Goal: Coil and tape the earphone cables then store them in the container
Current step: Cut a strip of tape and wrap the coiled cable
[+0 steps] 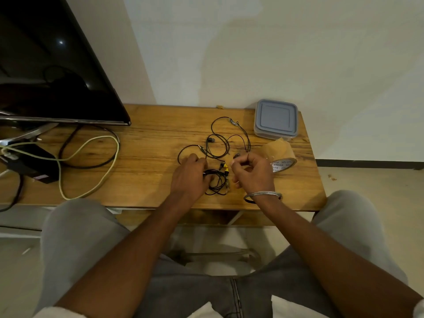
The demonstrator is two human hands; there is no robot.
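Left hand grips coiled earphones; right hand pinches earbud of loose cable. Risk: pulling drags its loops into the coil, tangling both.

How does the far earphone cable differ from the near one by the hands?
The far cable lies spread in wide loose loops on the table; the near cable is bunched small. The far cable shows no yellow; the near cable has yellow parts. The right hand pinches an end of the far cable; the left hand holds the near cable. Both are thin and black.
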